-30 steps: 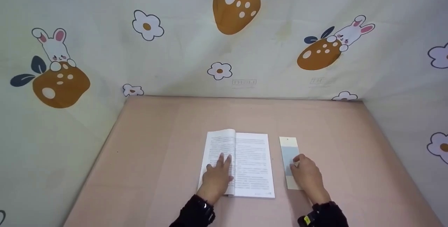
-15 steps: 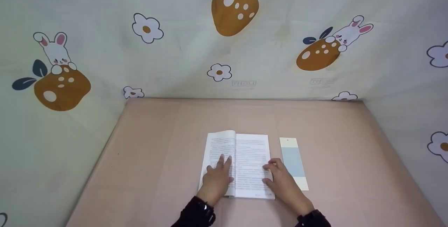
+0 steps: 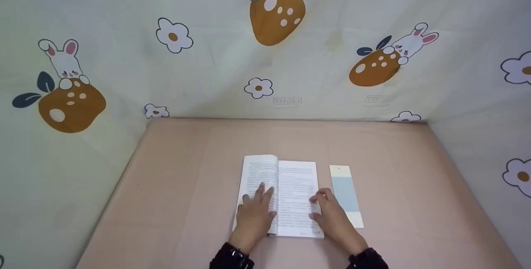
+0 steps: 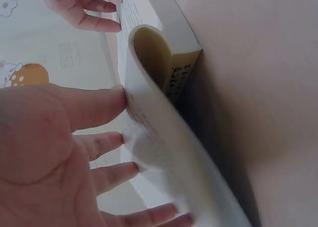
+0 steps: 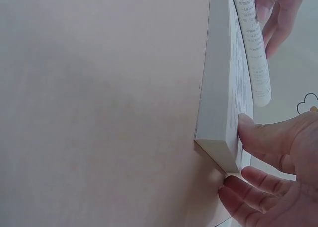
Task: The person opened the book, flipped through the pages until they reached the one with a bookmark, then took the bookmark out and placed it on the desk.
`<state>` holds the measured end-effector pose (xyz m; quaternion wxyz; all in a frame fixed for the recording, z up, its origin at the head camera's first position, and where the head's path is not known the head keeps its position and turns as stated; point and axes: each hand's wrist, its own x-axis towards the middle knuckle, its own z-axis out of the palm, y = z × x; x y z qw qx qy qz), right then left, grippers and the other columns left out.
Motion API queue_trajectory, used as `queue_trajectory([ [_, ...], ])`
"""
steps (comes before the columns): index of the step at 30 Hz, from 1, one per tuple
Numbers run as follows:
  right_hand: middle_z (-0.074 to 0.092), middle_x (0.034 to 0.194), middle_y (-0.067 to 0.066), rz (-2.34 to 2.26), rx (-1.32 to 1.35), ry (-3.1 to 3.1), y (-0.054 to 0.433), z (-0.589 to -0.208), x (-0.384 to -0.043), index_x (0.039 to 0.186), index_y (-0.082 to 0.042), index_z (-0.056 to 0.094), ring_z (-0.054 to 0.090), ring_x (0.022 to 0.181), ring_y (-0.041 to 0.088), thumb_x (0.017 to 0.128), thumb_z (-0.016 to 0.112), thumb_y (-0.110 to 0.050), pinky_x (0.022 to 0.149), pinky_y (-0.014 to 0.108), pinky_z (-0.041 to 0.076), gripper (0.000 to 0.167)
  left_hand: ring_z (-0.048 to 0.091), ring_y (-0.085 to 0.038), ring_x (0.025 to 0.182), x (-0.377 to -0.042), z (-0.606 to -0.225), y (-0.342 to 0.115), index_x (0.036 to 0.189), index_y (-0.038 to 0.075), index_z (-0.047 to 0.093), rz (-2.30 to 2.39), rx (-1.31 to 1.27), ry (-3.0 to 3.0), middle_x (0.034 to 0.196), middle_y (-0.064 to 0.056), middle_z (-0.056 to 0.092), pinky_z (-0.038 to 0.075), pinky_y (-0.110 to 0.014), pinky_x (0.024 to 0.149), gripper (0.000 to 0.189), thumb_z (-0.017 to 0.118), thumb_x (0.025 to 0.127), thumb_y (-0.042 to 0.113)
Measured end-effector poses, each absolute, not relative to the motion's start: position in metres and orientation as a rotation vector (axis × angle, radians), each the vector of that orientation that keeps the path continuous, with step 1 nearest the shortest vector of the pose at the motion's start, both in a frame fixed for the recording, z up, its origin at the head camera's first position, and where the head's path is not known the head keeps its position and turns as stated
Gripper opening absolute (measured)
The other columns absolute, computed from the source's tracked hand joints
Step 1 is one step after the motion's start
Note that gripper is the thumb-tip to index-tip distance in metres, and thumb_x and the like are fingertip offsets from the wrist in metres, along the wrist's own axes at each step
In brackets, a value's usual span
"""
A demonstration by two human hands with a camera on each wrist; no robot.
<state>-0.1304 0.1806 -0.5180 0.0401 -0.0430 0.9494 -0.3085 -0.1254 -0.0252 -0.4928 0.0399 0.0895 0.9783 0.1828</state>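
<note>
An open book [image 3: 296, 202] lies on the table, a thick stack of pages on the right and a curved left leaf. My left hand [image 3: 255, 215] rests on the left page with its fingers spread. In the left wrist view, its fingertips press on the bowed pages [image 4: 164, 122]. At the book's right edge is my right hand [image 3: 334, 215]. Its thumb lies on the right page and its fingers curl at the fore-edge [image 5: 231, 160], as the right wrist view shows. A bookmark [image 3: 345, 194], pale blue with cream ends, lies just right of the book.
The book lies on a pinkish-beige table cover [image 3: 186, 165]. Pale fabric walls [image 3: 207, 66] printed with rabbits, orange fruits and flowers rise along the back and both sides.
My right hand has moved left from the bookmark to the book's right edge, and the bookmark lies uncovered. My left hand stays on the left page.
</note>
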Motion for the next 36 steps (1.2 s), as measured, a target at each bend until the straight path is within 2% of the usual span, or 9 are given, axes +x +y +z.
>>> queue_trajectory([
  [5,0.045,0.129,0.014,-0.954,-0.138,2.915,0.18,-0.519,-0.13,0.104,-0.006,0.061,0.044,0.126,0.039,0.077,0.071,-0.005,0.102,0.048,0.039,0.029,0.028,-0.053,0.128,-0.126,-0.494,-0.032,0.134,0.013,0.048,0.636,0.232,3.068,0.146,-0.018,0.035,0.029,-0.064,0.1,0.064,0.072,0.078,0.032],
  [9,0.044,0.129,0.013,-0.957,-0.143,2.917,0.18,-0.52,-0.131,0.104,-0.006,0.06,0.043,0.127,0.039,0.078,0.071,-0.006,0.102,0.048,0.039,0.029,0.021,-0.061,0.128,-0.128,-0.489,-0.036,0.14,0.015,0.041,0.7,0.028,3.097,0.15,-0.021,0.024,0.021,-0.07,0.101,0.082,0.077,0.071,0.039],
  [11,0.044,0.129,0.013,-0.965,-0.136,2.907,0.18,-0.52,-0.13,0.104,-0.007,0.06,0.042,0.127,0.039,0.078,0.071,-0.006,0.102,0.048,0.039,0.029,0.037,-0.059,0.119,-0.128,-0.485,-0.035,0.144,0.014,0.033,0.775,-0.049,3.08,0.149,-0.024,0.023,0.033,-0.066,0.095,0.089,0.078,0.071,0.036],
  [14,0.044,0.129,0.012,-0.969,-0.125,2.891,0.18,-0.519,-0.131,0.105,-0.007,0.06,0.042,0.128,0.039,0.077,0.072,-0.007,0.102,0.048,0.039,0.03,0.059,-0.043,0.094,-0.126,-0.476,-0.029,0.148,0.01,0.02,0.926,-0.079,3.035,0.142,-0.027,0.033,0.05,-0.046,0.073,0.092,0.076,0.076,0.025],
  [17,0.044,0.129,0.012,-0.958,-0.116,2.885,0.18,-0.518,-0.132,0.105,-0.007,0.06,0.042,0.128,0.038,0.076,0.072,-0.007,0.103,0.048,0.039,0.032,0.064,-0.031,0.076,-0.122,-0.467,-0.023,0.147,0.001,0.017,1.048,-0.002,3.024,0.129,-0.028,0.048,0.047,-0.033,0.053,0.085,0.071,0.081,0.013],
  [20,0.043,0.13,0.013,-0.959,-0.103,2.879,0.18,-0.518,-0.133,0.105,-0.007,0.06,0.041,0.128,0.039,0.075,0.072,-0.008,0.103,0.047,0.039,0.032,0.066,-0.032,0.076,-0.118,-0.461,-0.017,0.143,-0.005,0.024,1.085,0.107,3.027,0.119,-0.03,0.056,0.05,-0.034,0.053,0.073,0.065,0.084,0.007],
  [25,0.043,0.131,0.014,-0.983,-0.089,2.867,0.179,-0.518,-0.133,0.105,-0.006,0.061,0.041,0.128,0.04,0.075,0.073,-0.007,0.103,0.048,0.039,0.032,0.065,-0.035,0.097,-0.112,-0.456,-0.006,0.139,-0.006,0.034,1.147,0.322,2.874,0.127,-0.029,0.053,0.056,-0.036,0.07,0.056,0.056,0.089,0.008],
  [29,0.044,0.13,0.015,-0.983,-0.111,2.885,0.181,-0.519,-0.133,0.104,-0.006,0.06,0.043,0.127,0.039,0.075,0.073,-0.006,0.102,0.048,0.039,0.032,0.048,-0.037,0.124,-0.108,-0.459,0.003,0.141,-0.002,0.033,1.132,0.43,2.727,0.137,-0.025,0.044,0.046,-0.047,0.096,0.056,0.054,0.093,0.016],
  [36,0.047,0.122,0.014,-0.998,-0.197,2.945,0.183,-0.522,-0.132,0.101,-0.004,0.06,0.049,0.119,0.037,0.074,0.073,-0.002,0.099,0.047,0.043,0.031,0.041,-0.038,0.129,-0.104,-0.477,0.013,0.147,0.011,0.027,0.949,0.52,2.705,0.144,-0.02,0.037,0.042,-0.051,0.099,0.065,0.056,0.092,0.031],
])
